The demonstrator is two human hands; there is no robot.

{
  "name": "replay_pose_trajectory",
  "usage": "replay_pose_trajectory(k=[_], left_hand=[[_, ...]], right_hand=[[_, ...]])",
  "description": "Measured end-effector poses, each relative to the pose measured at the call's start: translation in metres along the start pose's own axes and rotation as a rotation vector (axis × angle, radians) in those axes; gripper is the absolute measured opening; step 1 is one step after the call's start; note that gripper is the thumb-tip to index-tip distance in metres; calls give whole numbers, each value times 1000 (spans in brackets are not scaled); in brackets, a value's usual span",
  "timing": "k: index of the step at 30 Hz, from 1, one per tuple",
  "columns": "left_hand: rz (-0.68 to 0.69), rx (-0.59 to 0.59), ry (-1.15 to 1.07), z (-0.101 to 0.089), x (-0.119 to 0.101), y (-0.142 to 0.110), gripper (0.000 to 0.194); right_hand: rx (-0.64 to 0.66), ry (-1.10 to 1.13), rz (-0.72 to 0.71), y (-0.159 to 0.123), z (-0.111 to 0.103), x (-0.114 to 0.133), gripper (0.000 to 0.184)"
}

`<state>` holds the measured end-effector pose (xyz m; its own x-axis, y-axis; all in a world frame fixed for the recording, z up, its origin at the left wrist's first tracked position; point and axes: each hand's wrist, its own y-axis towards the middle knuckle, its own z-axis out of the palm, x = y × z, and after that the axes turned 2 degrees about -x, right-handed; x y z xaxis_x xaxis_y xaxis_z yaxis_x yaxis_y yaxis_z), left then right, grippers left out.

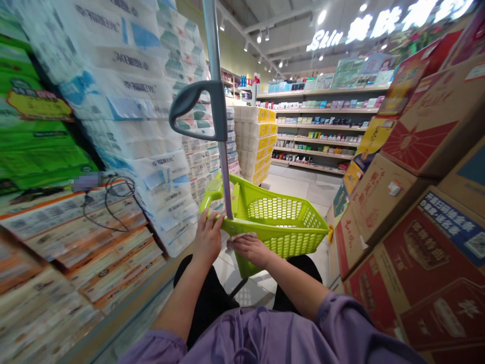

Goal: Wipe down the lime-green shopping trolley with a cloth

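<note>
A lime-green shopping basket [280, 237] on wheels stands between my knees, with openwork sides and nothing visible in it. From its near end a metal pole [214, 45] rises, with a grey loop handle [222, 111] on it. My left hand [208, 240] grips the near left rim, its fingers over the edge just left of the pole's foot. My right hand [253, 249] presses a thin whitish wipe [244, 235] against the outer near side, below the rim. Most of the wipe is hidden under my fingers.
Tall stacks of wrapped tissue packs [140, 86] rise on the left, near a small device [88, 181] with a black cable. Cardboard boxes [390, 197] are piled close on the right. Behind the basket stand yellow-and-white packs [257, 141] and stocked shelves [314, 108].
</note>
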<state>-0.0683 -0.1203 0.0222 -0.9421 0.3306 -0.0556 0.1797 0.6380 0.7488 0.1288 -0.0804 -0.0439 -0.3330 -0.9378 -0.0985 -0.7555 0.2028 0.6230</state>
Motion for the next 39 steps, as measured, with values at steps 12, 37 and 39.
replay_pose_trajectory(k=[12,37,39], left_hand=[[-8,12,-31,4,-8,4,54],[33,-26,-28,8,-3,5,51],[38,-27,-25,9,-2,6,50]], right_hand=[[145,-25,-43,-12,26,-5,40],[0,-100,-50,12,-2,-15,35],[-53,-109,-27,19,-14,-18,34]])
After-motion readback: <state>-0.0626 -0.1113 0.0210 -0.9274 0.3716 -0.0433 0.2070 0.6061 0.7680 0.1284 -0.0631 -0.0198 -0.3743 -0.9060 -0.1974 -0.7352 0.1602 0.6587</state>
